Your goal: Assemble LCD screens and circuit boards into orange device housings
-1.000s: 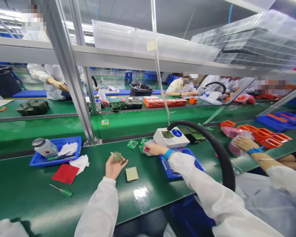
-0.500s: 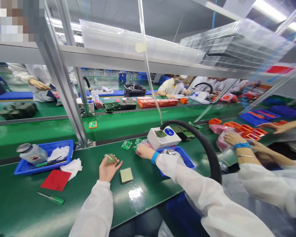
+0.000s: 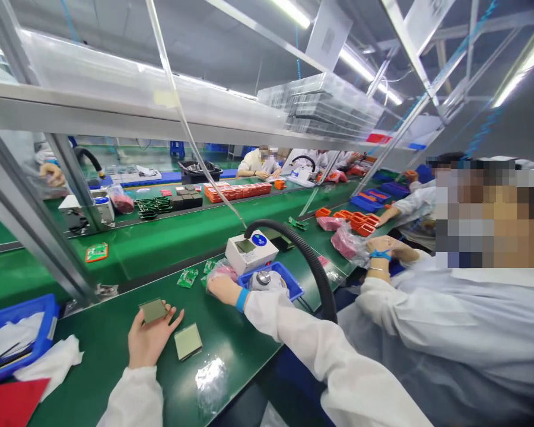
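My left hand (image 3: pixel 149 338) rests palm up on the green belt (image 3: pixel 115 350) and holds a small grey-green glass panel (image 3: pixel 153 310) at its fingertips. A second panel of the same kind (image 3: pixel 187 341) lies flat on the belt just right of that hand. My right hand (image 3: pixel 222 289), with a blue wrist strap (image 3: pixel 242 299), reaches forward into a clear plastic bag with pink contents (image 3: pixel 220 273). Its fingers are closed on the bag. Small green circuit boards (image 3: pixel 187 277) lie beside the bag.
A white box-shaped device (image 3: pixel 250 251) and a black corrugated hose (image 3: pixel 314 267) stand right of my right hand, above a blue tray (image 3: pixel 289 283). A co-worker in white sits close on my right. At the left are another blue tray (image 3: pixel 44 332), a white cloth (image 3: pixel 48 362) and a red sheet (image 3: pixel 9 403).
The camera has turned to the right, so everything has slid left in view and the neighbouring co-worker now fills the right side. Both my hands stay where they were on the belt.
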Motion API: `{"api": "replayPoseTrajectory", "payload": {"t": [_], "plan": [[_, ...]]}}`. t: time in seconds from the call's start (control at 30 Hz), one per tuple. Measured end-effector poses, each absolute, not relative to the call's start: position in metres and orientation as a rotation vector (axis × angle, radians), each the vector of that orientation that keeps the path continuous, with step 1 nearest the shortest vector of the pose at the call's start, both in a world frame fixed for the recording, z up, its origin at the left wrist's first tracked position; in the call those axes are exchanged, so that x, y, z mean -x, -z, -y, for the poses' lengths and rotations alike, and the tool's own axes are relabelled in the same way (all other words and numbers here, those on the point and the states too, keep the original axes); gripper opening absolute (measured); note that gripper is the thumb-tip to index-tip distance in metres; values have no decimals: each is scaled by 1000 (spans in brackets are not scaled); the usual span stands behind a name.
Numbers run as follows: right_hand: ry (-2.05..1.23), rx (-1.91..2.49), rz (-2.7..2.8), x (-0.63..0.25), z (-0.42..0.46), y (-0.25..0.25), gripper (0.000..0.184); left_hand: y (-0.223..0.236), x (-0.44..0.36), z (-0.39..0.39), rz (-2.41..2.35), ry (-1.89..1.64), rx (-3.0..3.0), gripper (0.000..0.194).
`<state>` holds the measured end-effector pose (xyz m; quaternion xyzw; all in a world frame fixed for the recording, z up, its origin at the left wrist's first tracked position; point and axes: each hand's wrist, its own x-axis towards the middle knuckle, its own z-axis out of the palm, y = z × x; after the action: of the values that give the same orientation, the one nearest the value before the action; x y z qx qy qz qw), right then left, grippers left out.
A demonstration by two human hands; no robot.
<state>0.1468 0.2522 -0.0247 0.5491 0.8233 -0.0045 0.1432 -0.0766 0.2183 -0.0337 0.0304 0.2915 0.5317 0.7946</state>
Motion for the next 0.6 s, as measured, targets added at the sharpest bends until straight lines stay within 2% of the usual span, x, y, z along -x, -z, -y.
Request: {"api": "replayPoseTrajectory", "payload": {"t": [0.27, 0.6], "plan": [[64, -1592, -2349, -134, -253, 18, 28, -9, 24, -240, -656, -1022, -168, 29], [86, -1710, -2350, -145, -256, -9, 27, -25, -29, -273, -742, -964, -203, 33]]}}
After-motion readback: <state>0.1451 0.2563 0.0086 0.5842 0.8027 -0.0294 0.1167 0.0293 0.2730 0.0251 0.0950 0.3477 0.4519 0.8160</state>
